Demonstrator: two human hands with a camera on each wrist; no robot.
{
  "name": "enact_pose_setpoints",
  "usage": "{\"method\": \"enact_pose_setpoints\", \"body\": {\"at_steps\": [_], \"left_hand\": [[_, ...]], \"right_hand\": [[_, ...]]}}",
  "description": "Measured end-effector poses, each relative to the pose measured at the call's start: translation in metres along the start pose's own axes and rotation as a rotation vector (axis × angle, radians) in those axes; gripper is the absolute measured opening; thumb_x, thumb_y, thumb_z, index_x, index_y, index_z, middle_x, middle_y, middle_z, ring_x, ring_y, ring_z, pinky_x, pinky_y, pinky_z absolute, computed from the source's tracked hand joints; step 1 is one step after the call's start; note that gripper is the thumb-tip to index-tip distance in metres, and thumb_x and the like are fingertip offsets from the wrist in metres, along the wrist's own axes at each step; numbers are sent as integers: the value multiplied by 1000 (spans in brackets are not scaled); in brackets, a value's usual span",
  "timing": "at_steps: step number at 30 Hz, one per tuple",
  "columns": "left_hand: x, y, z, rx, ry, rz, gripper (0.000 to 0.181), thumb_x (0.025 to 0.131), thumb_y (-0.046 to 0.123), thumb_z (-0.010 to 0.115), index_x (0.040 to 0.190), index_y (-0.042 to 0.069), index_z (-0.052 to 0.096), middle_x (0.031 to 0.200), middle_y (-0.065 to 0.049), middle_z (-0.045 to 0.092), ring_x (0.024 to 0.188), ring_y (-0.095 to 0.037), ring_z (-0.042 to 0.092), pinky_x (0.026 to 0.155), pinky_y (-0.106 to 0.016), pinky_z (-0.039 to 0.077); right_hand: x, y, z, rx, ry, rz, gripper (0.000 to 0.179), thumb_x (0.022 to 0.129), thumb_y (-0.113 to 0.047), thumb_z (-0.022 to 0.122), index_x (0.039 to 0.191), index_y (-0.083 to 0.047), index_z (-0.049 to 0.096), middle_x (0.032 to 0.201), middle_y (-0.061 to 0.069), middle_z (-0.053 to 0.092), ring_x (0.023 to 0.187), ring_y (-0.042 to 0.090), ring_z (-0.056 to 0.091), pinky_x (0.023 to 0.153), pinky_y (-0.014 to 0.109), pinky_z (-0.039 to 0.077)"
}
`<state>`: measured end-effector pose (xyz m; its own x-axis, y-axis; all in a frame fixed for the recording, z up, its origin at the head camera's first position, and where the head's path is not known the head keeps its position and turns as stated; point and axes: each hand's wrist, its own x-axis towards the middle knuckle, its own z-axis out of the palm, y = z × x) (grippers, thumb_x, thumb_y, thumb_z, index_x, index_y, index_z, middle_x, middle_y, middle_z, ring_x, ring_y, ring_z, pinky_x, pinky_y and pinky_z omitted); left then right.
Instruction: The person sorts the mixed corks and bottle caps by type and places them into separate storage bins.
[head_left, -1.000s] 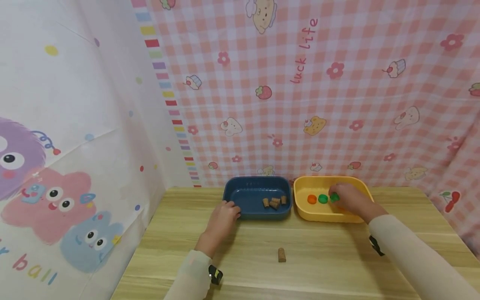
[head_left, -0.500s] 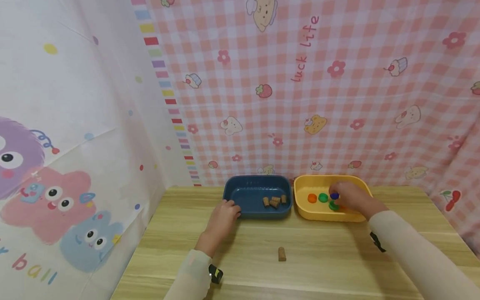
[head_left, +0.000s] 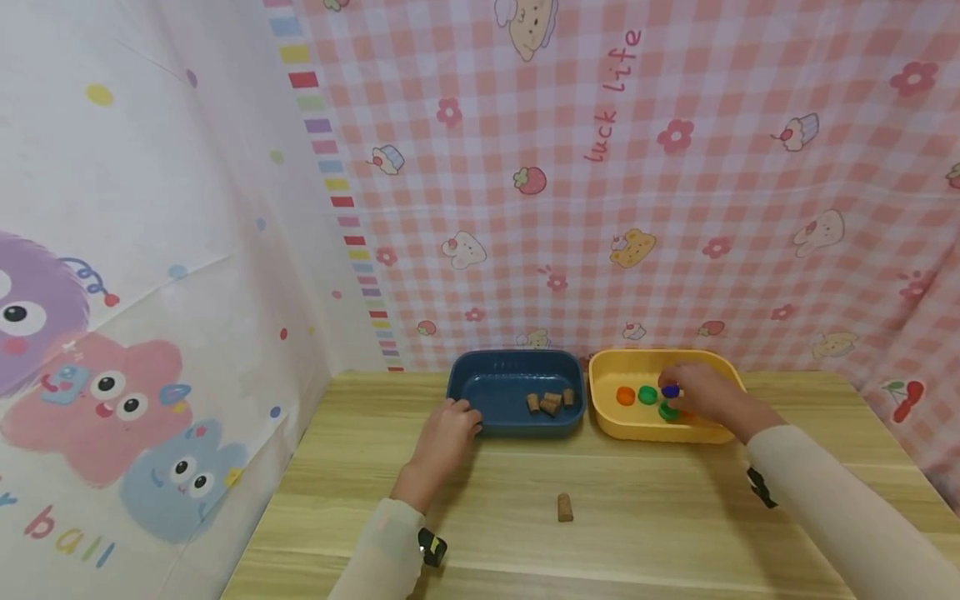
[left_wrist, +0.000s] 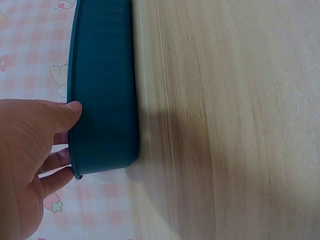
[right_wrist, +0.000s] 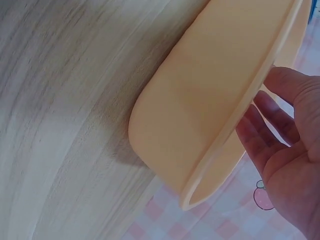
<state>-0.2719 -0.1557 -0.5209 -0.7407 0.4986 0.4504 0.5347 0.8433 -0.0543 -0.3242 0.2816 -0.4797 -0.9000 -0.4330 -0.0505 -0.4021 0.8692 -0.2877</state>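
Note:
My left hand holds the left front corner of a dark blue plastic tray. In the left wrist view its thumb lies on the outer wall and its fingers go behind the rim. Several brown corks lie in that tray's right half. My right hand reaches into a yellow tray and pinches a blue bottle cap there; in the right wrist view the fingertips are hidden behind the rim. Around it in the tray lie an orange cap, a green cap and another green cap.
A single cork stands on the wooden table in front of the trays. Both trays sit side by side at the table's back edge, against a pink checked cloth. A white printed cloth hangs at the left.
The green cap at my right fingertips has been let go and lies nearer the tray's front. A blue cap now shows at those fingertips. My left hand stays on the blue tray.

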Motion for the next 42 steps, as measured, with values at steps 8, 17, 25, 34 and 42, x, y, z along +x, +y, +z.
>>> {"method": "enact_pose_setpoints", "body": {"at_steps": [8,17,25,34,42], "left_hand": [[1,1,-2,-17,-10,-13,8,88,12,81,83,12,76,76,-2,64,70,-23,57,70,-35,51],[1,1,-3,-14,3,-2,9,88,13,82,82,13,76,76,-1,64,69,-22,57,69,-35,50],[1,1,-3,-2,-5,-2,9,88,13,81,82,13,75,76,-1,64,69,-22,56,69,-34,49],[0,1,-2,-6,-12,-11,8,89,14,81,83,13,76,77,-1,64,70,-23,57,70,-35,50],[-1,0,0,-2,4,-4,8,87,14,83,83,13,76,77,-2,64,69,-22,57,69,-34,51]], "right_hand": [[-8,-11,-7,28,25,-13,30,91,-11,78,117,2,70,114,18,73,103,35,68,95,54,55],[-18,-20,-11,59,74,-20,34,92,-14,78,121,1,69,118,20,70,104,36,66,94,54,55],[-29,-31,-12,62,145,-59,33,91,-18,80,118,-4,71,118,17,69,102,31,67,91,52,57],[-45,-58,-11,56,262,-194,29,86,-17,85,111,-9,73,109,7,70,96,25,67,84,47,59],[-56,-81,2,107,261,-227,33,86,-16,85,117,-13,72,116,2,71,108,25,67,90,45,58]]}}
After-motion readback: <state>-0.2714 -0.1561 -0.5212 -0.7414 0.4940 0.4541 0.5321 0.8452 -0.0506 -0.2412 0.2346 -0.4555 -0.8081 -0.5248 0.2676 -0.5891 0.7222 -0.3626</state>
